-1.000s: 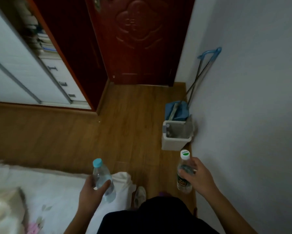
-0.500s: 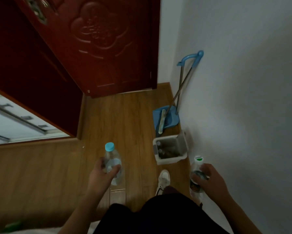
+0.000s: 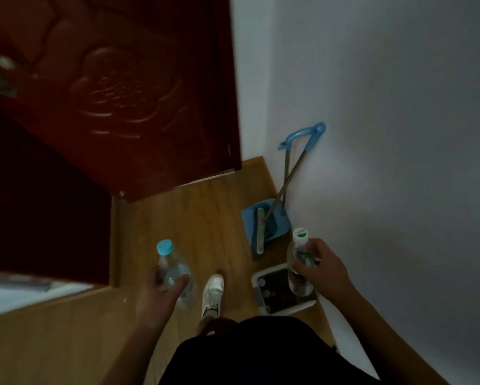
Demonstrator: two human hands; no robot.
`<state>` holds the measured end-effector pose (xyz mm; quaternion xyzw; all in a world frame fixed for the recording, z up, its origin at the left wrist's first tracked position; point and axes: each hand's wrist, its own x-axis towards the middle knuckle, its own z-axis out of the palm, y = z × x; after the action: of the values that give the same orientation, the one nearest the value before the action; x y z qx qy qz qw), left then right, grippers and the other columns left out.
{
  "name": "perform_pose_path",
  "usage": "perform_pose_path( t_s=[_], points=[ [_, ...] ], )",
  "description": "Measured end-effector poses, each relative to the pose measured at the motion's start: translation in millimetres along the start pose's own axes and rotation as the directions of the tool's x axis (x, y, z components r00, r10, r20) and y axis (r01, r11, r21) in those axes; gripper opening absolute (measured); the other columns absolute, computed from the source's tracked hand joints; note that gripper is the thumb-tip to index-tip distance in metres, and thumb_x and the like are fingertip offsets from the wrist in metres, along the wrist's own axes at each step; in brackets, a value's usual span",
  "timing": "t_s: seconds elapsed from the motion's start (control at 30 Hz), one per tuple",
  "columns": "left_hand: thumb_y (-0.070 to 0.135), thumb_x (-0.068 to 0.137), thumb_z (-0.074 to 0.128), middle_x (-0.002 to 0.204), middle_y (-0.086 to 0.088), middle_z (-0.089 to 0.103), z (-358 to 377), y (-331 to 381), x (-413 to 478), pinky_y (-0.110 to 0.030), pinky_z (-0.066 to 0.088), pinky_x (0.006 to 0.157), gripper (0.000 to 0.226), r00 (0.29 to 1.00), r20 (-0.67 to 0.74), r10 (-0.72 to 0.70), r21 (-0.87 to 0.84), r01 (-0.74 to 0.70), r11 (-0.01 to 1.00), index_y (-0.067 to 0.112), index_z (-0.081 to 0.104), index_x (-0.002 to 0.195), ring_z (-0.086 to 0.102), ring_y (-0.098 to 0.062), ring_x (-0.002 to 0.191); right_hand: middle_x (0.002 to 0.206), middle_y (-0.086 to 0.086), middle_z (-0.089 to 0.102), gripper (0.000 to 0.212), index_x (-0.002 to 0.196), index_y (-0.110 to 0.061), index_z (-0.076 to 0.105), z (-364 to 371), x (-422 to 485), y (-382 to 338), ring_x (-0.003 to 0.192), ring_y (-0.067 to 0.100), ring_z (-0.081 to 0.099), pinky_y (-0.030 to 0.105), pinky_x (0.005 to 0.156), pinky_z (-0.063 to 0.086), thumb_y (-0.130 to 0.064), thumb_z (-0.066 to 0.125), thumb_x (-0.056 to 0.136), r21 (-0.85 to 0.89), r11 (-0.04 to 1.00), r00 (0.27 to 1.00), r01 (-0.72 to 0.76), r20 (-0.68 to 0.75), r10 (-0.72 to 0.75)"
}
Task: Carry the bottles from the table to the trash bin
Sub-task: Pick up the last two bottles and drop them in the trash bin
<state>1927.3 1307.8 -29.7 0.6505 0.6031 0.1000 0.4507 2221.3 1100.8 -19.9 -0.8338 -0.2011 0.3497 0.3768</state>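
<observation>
My left hand [image 3: 156, 294] grips a clear bottle with a light blue cap [image 3: 174, 269], held upright over the wooden floor. My right hand [image 3: 320, 273] grips a clear bottle with a white and green cap [image 3: 298, 269], upright, directly above the trash bin. The small white trash bin [image 3: 288, 309] stands on the floor against the right wall, just below my right hand; several bottles or caps lie inside it, partly hidden by the bottle and my hand.
A blue dustpan [image 3: 270, 222] and a broom with a blue handle [image 3: 302, 140] lean on the white wall beyond the bin. A dark red door [image 3: 127, 93] stands ahead on the left. My white shoe [image 3: 213, 294] is beside the bin.
I have walked up to the bin; it now sits at my feet. My right hand has lifted its bottle from beside the bin to over its opening. The left hand still carries its bottle.
</observation>
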Motion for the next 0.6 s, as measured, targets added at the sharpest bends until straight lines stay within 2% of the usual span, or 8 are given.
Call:
perform_pose_path(
  t_s=[0.13,0.23,0.3,0.4,0.53,0.6],
  points=[
    [0.035,0.077,0.083,0.115,-0.001,0.067,23.8,38.8,87.3,-0.046,0.053,0.094,0.059,0.981,0.183,0.072,-0.001,-0.073,0.997,0.015,0.058,0.126,0.065,-0.022,0.108,0.105,-0.004,0.061,0.042,0.111,-0.028,0.052,6.5,0.9,6.0,0.097,0.016,0.060,0.027,0.080,0.043,-0.030,0.081,0.080,0.021,0.987,0.974,-0.160,-0.158,0.161],
    [0.029,0.077,0.084,0.101,0.006,0.069,41.2,72.1,137.3,-0.038,0.054,0.085,0.043,0.915,0.385,0.119,0.038,-0.145,0.989,0.018,0.062,0.112,0.067,-0.016,0.096,0.105,-0.005,0.066,0.047,0.114,-0.027,0.056,23.4,-16.3,14.7,0.092,0.016,0.066,0.027,0.072,0.048,-0.039,0.081,0.075,0.063,0.945,0.895,-0.320,-0.308,0.324],
    [0.028,0.076,0.085,0.098,0.007,0.070,49.8,91.8,161.1,-0.035,0.055,0.076,0.038,0.839,0.522,0.150,0.075,-0.220,0.973,0.021,0.062,0.106,0.069,-0.014,0.092,0.103,-0.005,0.069,0.046,0.112,-0.027,0.057,41.5,-32.4,14.6,0.091,0.016,0.068,0.031,0.074,0.051,-0.040,0.081,0.074,0.152,0.902,0.813,-0.404,-0.392,0.430],
    [0.030,0.078,0.084,0.100,0.007,0.068,61.8,116.8,187.4,-0.031,0.054,0.071,0.042,0.724,0.666,0.181,0.117,-0.341,0.933,0.021,0.060,0.112,0.068,-0.012,0.091,0.100,-0.004,0.068,0.045,0.109,-0.026,0.057,73.2,-55.0,11.6,0.089,0.017,0.067,0.035,0.074,0.052,-0.041,0.081,0.075,0.263,0.845,0.696,-0.465,-0.481,0.533],
    [0.032,0.081,0.080,0.107,0.009,0.063,79.8,147.1,195.3,-0.032,0.056,0.073,0.050,0.563,0.801,0.203,0.117,-0.479,0.870,0.028,0.053,0.122,0.065,-0.013,0.097,0.093,-0.016,0.061,0.047,0.111,-0.032,0.051,107.7,-79.8,2.4,0.079,-0.001,0.061,0.020,0.064,0.047,-0.040,0.081,0.076,0.400,0.789,0.577,-0.466,-0.539,0.614],
    [0.032,0.083,0.078,0.105,0.010,0.060,88.4,154.1,192.0,-0.030,0.056,0.070,0.050,0.500,0.843,0.197,0.118,-0.530,0.840,0.031,0.049,0.123,0.062,-0.011,0.094,0.094,-0.016,0.062,0.047,0.111,-0.034,0.050,120.8,-88.2,0.3,0.080,-0.002,0.061,0.020,0.066,0.049,-0.041,0.080,0.076,0.462,0.762,0.533,-0.454,-0.545,0.648]
  ],
)
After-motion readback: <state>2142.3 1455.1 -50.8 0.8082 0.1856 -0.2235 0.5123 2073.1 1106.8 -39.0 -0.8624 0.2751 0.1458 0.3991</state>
